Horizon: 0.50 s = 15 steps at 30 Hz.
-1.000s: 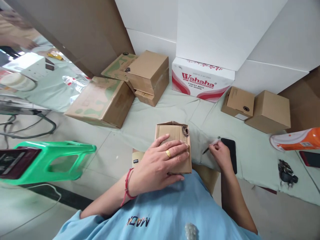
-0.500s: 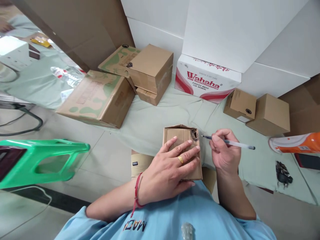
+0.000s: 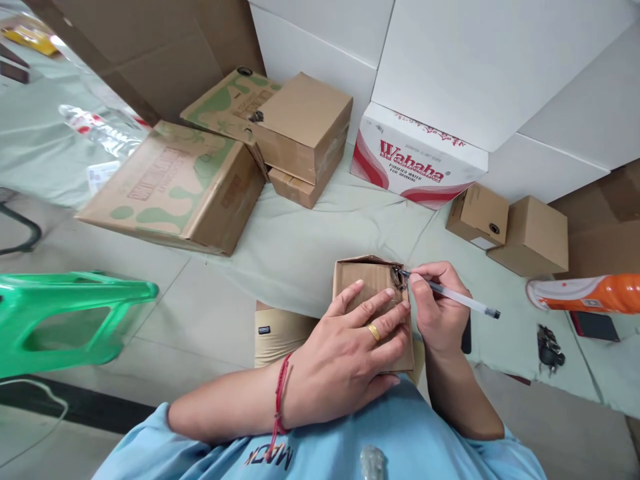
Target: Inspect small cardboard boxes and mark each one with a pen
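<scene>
The left hand [image 3: 345, 350] lay spread flat over the cardboard box [image 3: 374, 275], which sat toward five o'clock from the view's centre. The right hand [image 3: 440, 313] pinched a pen [image 3: 460, 299], its tip at the dark mark [image 3: 398, 278] by the box's one o'clock corner.

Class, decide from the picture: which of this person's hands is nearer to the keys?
Right. The right hand, holding a pen, is left of the keys in the picture, apart from them; the left hand lies farther left, spread on a cardboard box.
</scene>
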Available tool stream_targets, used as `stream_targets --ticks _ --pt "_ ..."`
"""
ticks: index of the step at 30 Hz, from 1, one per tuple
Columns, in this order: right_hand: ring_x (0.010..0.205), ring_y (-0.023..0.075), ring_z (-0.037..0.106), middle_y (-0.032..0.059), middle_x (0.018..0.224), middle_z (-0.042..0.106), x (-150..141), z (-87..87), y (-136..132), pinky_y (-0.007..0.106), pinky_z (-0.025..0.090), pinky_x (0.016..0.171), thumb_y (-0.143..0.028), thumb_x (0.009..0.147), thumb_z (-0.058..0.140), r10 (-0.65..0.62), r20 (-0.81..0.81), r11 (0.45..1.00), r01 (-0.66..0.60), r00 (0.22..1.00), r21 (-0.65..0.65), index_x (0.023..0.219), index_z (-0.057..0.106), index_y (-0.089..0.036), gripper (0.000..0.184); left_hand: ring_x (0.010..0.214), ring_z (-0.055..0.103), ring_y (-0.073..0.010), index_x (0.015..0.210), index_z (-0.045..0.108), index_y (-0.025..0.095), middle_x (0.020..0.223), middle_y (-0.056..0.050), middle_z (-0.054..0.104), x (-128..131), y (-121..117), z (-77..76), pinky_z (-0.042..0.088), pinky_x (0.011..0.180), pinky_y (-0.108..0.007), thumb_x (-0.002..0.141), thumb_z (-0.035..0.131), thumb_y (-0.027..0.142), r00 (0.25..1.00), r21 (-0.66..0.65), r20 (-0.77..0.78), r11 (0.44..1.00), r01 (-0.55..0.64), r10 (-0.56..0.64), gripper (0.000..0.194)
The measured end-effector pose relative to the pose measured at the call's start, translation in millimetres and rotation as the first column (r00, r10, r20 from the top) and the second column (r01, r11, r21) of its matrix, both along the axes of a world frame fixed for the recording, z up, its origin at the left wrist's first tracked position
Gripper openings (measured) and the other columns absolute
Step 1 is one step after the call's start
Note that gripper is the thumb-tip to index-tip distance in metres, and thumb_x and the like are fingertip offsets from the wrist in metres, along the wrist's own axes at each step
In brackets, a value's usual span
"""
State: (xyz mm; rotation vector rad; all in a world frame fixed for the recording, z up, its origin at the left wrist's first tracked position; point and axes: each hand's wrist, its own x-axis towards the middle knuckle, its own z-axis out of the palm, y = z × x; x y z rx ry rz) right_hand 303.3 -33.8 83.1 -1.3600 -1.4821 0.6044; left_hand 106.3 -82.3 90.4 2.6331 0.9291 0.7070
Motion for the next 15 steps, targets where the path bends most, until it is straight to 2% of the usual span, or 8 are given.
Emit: stream_targets --ticks 10,15 --pt "0.054 0.0120 0.053 -0.0056 0.063 0.060 10.2 4.3 -3.8 0.024 0.045 0.054 -0.026 0.094 0.067 0.051 0.104 0.997 -0.046 0.993 -0.056 0.083 0.067 -0.023 0.011 0.155 0.051 -0.0317 0.136 0.068 0.023 0.165 -0.007 0.058 -0.4 0.0 -1.3 0.006 0.139 -0.053 0.104 0.064 0.054 1.000 -0.007 0.014 1.000 -0.010 0.010 0.045" --pt "0.054 0.0117 0.052 -0.0058 0.064 0.061 16.5 6.6 -10.2 0.024 0.042 0.053 -0.022 0.091 0.068 0.040 0.121 0.999 -0.039 0.992 -0.013 0.082 0.067 -0.023 0.010 0.155 0.051 -0.0316 0.137 0.068 0.023 0.165 -0.007 0.058 -0.3 0.6 0.0 0.009 0.139 -0.054 0.104 0.063 0.052 1.000 -0.018 0.018 1.000 0.003 -0.002 0.044"
